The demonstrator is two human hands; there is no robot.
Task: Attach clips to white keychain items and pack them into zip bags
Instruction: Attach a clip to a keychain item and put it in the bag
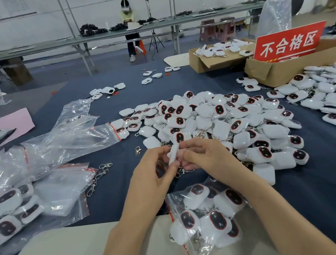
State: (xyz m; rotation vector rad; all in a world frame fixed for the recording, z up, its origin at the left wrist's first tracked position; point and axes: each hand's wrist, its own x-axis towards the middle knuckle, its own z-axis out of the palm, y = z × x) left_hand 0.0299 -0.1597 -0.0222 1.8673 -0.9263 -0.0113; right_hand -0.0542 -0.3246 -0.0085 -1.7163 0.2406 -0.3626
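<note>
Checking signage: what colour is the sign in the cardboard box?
Sign is red with white characters; head view.

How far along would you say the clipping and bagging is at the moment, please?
Done: filled zip bags lie at the left, and another bag by the right forearm holds several items. In hand: the left hand and right hand hold one white keychain item together. Left: a large pile of items, loose clips and empty zip bags wait on the table. Most looks still ahead.
</note>
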